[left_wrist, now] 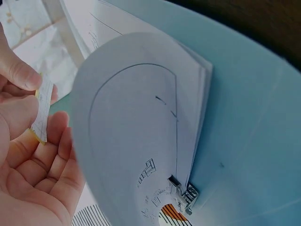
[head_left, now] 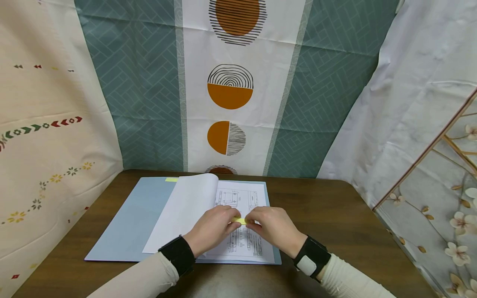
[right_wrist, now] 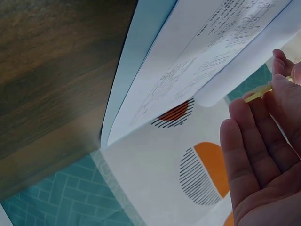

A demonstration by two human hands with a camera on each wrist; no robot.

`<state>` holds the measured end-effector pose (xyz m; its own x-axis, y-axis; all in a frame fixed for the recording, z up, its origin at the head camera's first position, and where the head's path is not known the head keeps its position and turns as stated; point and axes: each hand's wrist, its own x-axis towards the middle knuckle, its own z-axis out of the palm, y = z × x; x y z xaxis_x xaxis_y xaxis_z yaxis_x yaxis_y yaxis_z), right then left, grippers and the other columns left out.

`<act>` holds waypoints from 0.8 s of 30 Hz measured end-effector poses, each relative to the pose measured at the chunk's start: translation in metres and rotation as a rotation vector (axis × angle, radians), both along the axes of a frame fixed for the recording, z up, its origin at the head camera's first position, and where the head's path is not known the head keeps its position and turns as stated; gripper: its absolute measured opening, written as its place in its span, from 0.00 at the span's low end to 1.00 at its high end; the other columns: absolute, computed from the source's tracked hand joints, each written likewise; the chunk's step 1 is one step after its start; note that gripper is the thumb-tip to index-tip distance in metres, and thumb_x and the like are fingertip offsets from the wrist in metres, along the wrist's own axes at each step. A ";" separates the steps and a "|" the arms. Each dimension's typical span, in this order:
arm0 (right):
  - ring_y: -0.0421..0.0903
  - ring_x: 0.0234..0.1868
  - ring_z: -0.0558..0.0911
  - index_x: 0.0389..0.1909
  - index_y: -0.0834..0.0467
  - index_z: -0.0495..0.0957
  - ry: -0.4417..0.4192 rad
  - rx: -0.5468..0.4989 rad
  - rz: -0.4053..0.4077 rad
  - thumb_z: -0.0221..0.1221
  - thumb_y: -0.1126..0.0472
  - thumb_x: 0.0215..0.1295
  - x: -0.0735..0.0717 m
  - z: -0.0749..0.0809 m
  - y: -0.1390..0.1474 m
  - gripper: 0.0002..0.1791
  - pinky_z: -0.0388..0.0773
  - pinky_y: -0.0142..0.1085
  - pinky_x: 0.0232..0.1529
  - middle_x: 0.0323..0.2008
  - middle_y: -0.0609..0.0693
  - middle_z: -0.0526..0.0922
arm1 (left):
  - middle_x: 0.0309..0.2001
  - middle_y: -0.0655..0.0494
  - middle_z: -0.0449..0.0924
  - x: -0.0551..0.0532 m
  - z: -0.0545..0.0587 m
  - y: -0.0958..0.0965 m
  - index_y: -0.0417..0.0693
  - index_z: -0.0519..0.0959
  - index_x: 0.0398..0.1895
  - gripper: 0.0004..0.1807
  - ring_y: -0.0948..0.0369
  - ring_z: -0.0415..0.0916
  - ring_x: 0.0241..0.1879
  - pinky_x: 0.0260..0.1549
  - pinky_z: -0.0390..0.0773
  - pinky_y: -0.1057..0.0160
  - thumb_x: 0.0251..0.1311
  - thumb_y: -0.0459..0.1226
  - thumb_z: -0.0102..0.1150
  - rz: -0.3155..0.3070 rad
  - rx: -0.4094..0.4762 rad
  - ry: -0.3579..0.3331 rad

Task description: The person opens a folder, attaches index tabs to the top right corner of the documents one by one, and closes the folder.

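A small yellow paper strip [head_left: 240, 221] is stretched between my two hands over a technical drawing [head_left: 257, 244]. My left hand [head_left: 211, 227] pinches the strip's left end between thumb and fingers. At its right end my right hand [head_left: 276, 228] pinches it the same way. In the left wrist view the strip [left_wrist: 43, 106] shows a whitish face with yellow edges. The drawing belongs to a stack of sheets in a light blue folder [head_left: 123, 227], which lies spread on the table. A turned-back white page [head_left: 180, 211] curls up along the stack's left side.
A metal fastener [left_wrist: 185, 197] holds the sheets at the fold. Another yellow label [head_left: 171, 179] sits at the folder's top edge. Brown tabletop [head_left: 328, 231] extends to the right. Patterned cloths [head_left: 149, 82] hang behind and on both sides.
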<state>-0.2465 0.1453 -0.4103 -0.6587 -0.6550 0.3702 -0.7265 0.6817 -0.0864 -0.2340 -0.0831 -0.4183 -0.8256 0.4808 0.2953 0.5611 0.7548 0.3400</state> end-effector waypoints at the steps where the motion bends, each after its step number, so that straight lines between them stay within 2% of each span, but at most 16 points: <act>1: 0.39 0.35 0.87 0.43 0.49 0.93 0.008 0.003 0.005 0.82 0.59 0.62 0.000 0.000 0.000 0.11 0.87 0.35 0.42 0.38 0.41 0.92 | 0.45 0.59 0.90 0.000 0.000 0.000 0.49 0.90 0.51 0.12 0.59 0.83 0.47 0.52 0.85 0.54 0.69 0.42 0.77 0.002 -0.001 -0.004; 8: 0.38 0.36 0.87 0.44 0.50 0.94 0.079 0.041 0.051 0.83 0.61 0.60 0.002 0.000 0.003 0.12 0.87 0.35 0.44 0.39 0.42 0.92 | 0.38 0.61 0.87 0.001 0.001 -0.001 0.48 0.91 0.46 0.10 0.64 0.77 0.37 0.43 0.82 0.59 0.67 0.41 0.80 0.002 -0.018 0.000; 13: 0.41 0.40 0.91 0.47 0.52 0.94 0.167 0.116 0.095 0.84 0.61 0.58 0.003 0.001 0.004 0.16 0.88 0.37 0.48 0.42 0.44 0.93 | 0.37 0.61 0.87 0.000 0.002 -0.003 0.48 0.91 0.45 0.09 0.64 0.76 0.36 0.43 0.82 0.59 0.66 0.40 0.80 -0.006 -0.012 -0.001; 19: 0.40 0.42 0.92 0.53 0.53 0.92 0.272 0.184 0.118 0.85 0.63 0.56 0.003 0.000 0.009 0.23 0.88 0.35 0.47 0.43 0.44 0.94 | 0.37 0.61 0.89 0.001 0.002 -0.003 0.49 0.91 0.43 0.05 0.64 0.79 0.37 0.44 0.84 0.58 0.68 0.36 0.78 -0.037 -0.017 0.008; 24: 0.40 0.43 0.92 0.54 0.53 0.92 0.322 0.177 0.135 0.85 0.65 0.55 0.005 0.003 0.010 0.25 0.88 0.35 0.47 0.44 0.44 0.94 | 0.36 0.63 0.88 0.002 0.004 -0.002 0.49 0.91 0.45 0.08 0.65 0.79 0.37 0.41 0.83 0.59 0.71 0.42 0.76 -0.031 0.022 -0.059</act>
<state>-0.2417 0.1554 -0.4078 -0.4310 -0.8000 0.4174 -0.7812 0.5623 0.2711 -0.2322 -0.0856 -0.4145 -0.8265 0.5006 0.2575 0.5629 0.7291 0.3894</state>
